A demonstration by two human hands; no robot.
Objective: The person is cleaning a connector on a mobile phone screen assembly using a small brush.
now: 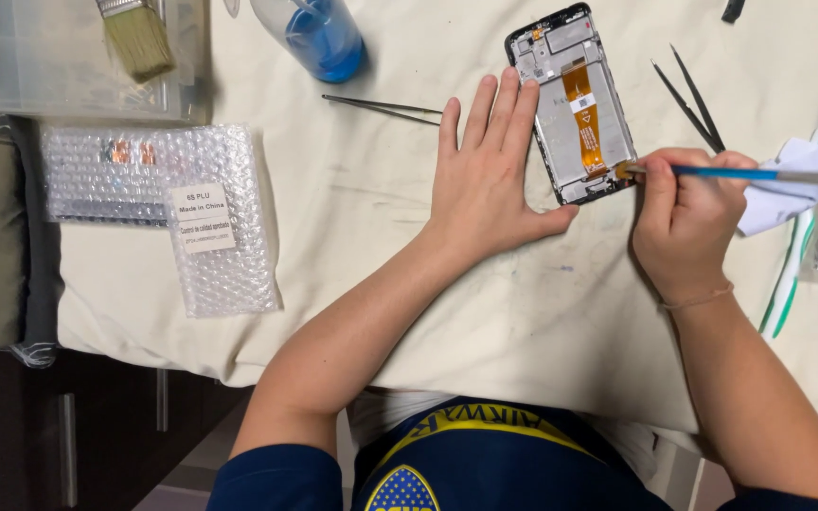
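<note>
An opened phone (575,104) lies back-side up on a cream cloth (362,218), showing grey metal and an orange flex cable. My left hand (489,175) rests flat on the cloth, its fingertips touching the phone's left edge. My right hand (684,222) grips a small blue-handled brush (731,173) like a pen. Its bristle tip touches the phone's lower right corner.
Two black tweezers lie near the phone, tweezers (381,107) to the left and tweezers (691,95) to the right. A blue bottle (319,36), a wide paintbrush (134,36) on a clear box, bubble-wrap packets (220,218) and a white cloth (783,185) surround the work area.
</note>
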